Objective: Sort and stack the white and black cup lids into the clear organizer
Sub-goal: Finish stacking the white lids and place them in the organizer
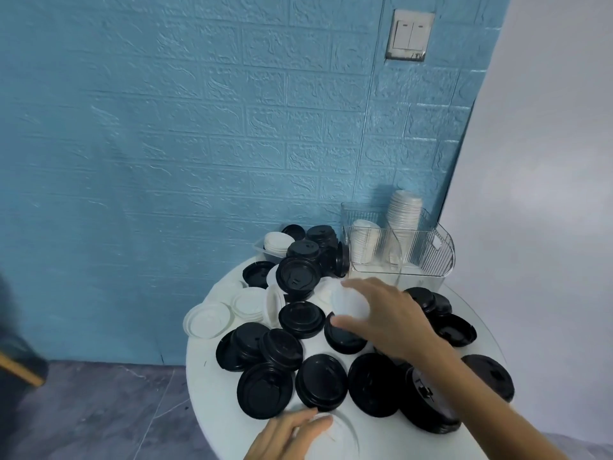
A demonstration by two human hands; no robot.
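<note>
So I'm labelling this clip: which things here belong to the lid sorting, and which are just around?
Part of the job:
- right hand holding a white lid
- left hand on another white lid
- loose black lids
- clear organizer with stacked white lids

Just around:
- light switch
- blue brick wall

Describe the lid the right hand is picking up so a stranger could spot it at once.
Start at the clear organizer at the table's far edge. Just in front of it, the right hand grips a white lid. It is raised above black lids, the only white one there.
</note>
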